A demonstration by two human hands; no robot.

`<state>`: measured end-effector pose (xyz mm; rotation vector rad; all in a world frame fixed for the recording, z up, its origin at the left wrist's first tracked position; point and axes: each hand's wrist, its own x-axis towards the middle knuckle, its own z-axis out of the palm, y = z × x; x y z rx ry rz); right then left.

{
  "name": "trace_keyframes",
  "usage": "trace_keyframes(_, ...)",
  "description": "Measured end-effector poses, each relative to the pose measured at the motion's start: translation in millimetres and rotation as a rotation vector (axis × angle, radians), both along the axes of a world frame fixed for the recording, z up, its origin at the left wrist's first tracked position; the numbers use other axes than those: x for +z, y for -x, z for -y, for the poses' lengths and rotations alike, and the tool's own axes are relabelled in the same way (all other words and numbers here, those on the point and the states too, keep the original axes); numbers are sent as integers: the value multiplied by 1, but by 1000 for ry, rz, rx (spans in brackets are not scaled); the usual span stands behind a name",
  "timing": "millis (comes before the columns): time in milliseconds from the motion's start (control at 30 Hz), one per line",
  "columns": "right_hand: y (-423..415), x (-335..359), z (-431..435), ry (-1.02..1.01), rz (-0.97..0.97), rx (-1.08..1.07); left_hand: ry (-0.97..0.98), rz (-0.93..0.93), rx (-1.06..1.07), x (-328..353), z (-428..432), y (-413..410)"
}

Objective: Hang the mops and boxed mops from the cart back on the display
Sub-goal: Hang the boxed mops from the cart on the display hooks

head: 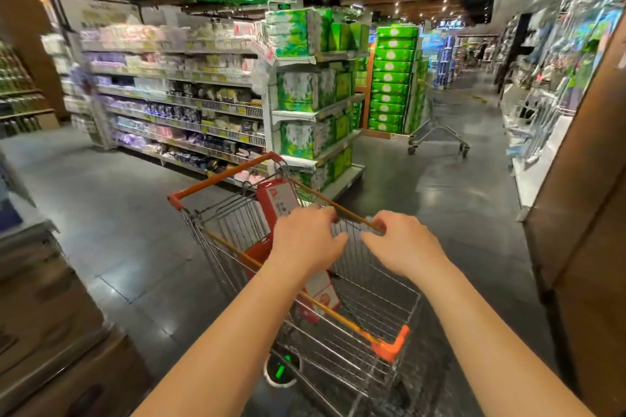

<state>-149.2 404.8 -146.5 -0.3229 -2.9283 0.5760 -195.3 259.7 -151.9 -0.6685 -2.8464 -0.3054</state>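
My left hand (306,240), right hand (403,244) — each grip curled round the shopping cart (233,223) rim — red boxed mop (277,201) inside.

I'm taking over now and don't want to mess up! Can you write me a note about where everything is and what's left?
Left hand: fingers curled over the cart rim.
Right hand: grips the same rim, just beside it.
Boxed mops: red-and-white boxes standing in the cart; no loose mop clearly visible.
Display: probably the blurred rack along the right, across the aisle.
Done: nothing visibly hung yet.
Left: bring the cart over and hang each box.
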Motion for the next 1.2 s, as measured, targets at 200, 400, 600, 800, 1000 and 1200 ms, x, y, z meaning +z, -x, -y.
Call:
trace_keyframes(200, 78, -22, 45, 46, 37, 51, 0, 55, 94, -16, 46, 78)
trace_keyframes(400, 148, -44, 53, 21, 85, 74, -23, 112, 120, -41, 57, 144)
trace_keyframes(600, 240, -65, 50, 50, 111, 118, -18, 141, 215, -67, 60, 223)
trace_keyframes(800, 346, -70, 49, 49, 90, 207, -55, 120, 318, -74, 52, 307)
trace_keyframes(1000, 431, -84, 41, 34, 120, 271, -80, 140, 443, -87, 43, 375)
trace_keyframes(1200, 495, -122, 38, 74, 206, 292, -93, 289, 487, -133, 43, 433)
